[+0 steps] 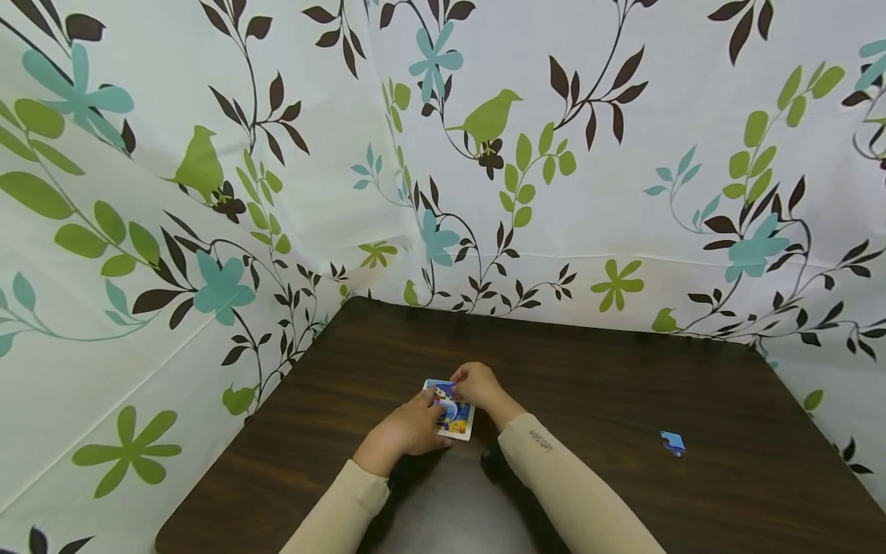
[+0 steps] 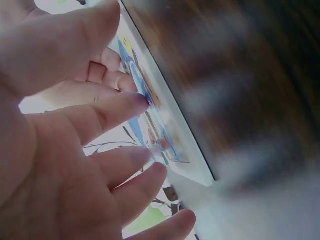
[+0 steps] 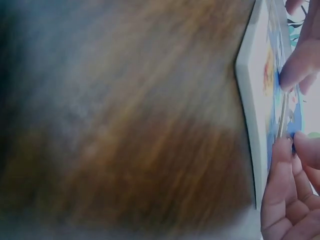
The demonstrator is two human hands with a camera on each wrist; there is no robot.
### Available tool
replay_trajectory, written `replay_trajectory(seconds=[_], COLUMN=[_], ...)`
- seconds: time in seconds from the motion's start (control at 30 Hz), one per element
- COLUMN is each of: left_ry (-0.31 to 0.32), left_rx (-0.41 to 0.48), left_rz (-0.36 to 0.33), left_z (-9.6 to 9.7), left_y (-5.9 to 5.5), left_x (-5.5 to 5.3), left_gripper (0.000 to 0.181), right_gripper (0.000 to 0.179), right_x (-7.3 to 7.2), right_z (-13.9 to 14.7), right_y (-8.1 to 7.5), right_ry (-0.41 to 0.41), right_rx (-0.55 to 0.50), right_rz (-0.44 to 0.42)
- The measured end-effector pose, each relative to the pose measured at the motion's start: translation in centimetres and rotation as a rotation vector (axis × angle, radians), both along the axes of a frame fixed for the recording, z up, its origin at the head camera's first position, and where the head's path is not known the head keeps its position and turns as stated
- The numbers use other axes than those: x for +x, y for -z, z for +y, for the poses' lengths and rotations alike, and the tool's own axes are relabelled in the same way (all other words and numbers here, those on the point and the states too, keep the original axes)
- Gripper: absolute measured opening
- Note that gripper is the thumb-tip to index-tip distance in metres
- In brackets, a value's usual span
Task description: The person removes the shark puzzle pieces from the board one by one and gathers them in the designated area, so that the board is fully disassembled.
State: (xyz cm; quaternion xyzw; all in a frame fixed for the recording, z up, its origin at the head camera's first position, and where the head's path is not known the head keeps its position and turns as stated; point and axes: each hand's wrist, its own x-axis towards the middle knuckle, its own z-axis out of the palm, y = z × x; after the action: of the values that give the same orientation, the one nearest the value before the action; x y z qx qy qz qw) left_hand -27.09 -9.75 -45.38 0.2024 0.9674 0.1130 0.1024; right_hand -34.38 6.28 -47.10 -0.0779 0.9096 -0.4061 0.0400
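Puzzle (image 1: 458, 425): flat, rectangular, white border, blue-purple picture with yellow patch at bottom; count 1, lower centre of head frame. Loose piece (image 1: 672, 442), blue: 1, lower right. Hands: 2. Left hand (image 1: 413, 425) fingers extended, touching puzzle. Right hand (image 1: 477, 385) pinching piece edge (image 3: 283, 115) at puzzle top.

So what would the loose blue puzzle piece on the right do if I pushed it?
The piece would probably slide, not roll, because it lies flat on the table. It looks small, so it's likely light and easy to nudge. Its edge is knobbly, so it might twist a bit if pushed off-centre.
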Motion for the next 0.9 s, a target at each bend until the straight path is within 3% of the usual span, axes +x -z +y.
replay_trajectory(seconds=[0.47, 0.9], left_ry=[0.022, 0.024], left_rx=[0.013, -0.019], left_rz=[-0.028, -0.022], left_z=[0.09, 0.08], left_y=[-0.33, -0.49], left_x=[-0.23, -0.07], left_gripper=[0.069, 0.068], right_gripper=[0.004, 0.008], right_x=[-0.17, 0.22], right_z=[-0.01, 0.11], right_y=[0.33, 0.13], right_ry=[0.012, 0.048], right_rx=[0.082, -0.005], right_rz=[0.045, 0.013])
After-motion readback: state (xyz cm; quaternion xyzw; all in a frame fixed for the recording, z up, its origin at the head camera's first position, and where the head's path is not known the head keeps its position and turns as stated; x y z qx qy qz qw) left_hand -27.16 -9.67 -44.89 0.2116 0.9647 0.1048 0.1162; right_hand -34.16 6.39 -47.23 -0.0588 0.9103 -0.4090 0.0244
